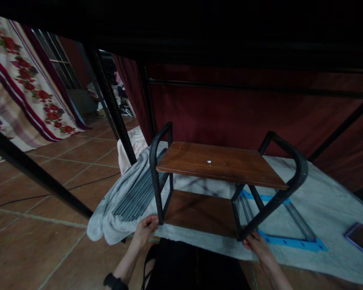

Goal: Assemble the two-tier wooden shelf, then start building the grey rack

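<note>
A small two-tier shelf rack (218,163) with brown wood-grain boards and dark curved side frames stands on a grey blanket (202,241) in front of me. By its lower front left corner is my left hand (147,228), fingers closed at the foot of the frame. At the lower front right corner my right hand (255,243) has its fingers curled against the frame's foot, partly hidden by it. A small white heart-shaped mark lies on the upper board. The lower board (202,211) rests low between the side frames.
Several grey metal tubes (139,197) lie on the blanket at left. To the right are blue strips (293,242) joined by grey tubes, and a phone (361,238). Dark bed-frame posts (116,114) and an overhead edge surround the space. A cable (87,184) crosses the tiled floor.
</note>
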The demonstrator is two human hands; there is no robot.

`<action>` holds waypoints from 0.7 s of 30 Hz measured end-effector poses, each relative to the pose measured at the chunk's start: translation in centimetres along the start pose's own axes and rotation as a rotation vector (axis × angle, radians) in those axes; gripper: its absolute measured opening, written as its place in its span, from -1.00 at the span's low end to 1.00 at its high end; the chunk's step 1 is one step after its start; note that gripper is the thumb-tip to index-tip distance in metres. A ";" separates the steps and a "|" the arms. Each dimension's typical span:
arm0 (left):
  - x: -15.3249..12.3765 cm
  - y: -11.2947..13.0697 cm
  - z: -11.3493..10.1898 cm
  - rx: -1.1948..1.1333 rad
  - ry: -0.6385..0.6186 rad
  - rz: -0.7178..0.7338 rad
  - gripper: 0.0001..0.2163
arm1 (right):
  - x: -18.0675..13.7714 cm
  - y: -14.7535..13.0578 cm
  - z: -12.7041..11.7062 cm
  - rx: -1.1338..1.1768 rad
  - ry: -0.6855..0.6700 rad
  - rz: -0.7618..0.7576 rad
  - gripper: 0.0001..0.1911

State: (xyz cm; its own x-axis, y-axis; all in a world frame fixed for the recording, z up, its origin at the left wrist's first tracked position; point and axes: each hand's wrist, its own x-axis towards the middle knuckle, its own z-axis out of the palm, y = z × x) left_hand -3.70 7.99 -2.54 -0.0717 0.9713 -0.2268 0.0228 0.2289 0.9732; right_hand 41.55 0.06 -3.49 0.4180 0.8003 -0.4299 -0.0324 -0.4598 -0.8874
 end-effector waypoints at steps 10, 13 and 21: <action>0.5 1.0 0.7 0.054 0.012 -0.008 -0.53 | -1.9 -0.2 0.1 0.056 -0.004 -0.040 -0.67; 0.4 0.5 0.6 0.043 0.038 0.009 -0.52 | -1.8 -0.4 0.2 0.034 0.001 -0.045 -0.67; 0.0 -0.4 0.4 -0.004 0.031 0.041 -0.55 | -1.2 -1.2 0.3 -0.030 -0.023 -0.031 -0.62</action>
State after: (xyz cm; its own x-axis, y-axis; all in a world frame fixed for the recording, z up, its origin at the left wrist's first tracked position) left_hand -3.36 7.93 -2.90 -0.1018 0.9774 -0.1853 0.0224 0.1884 0.9818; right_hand 40.78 -0.22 -2.00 0.3978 0.8224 -0.4066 0.0078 -0.4462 -0.8949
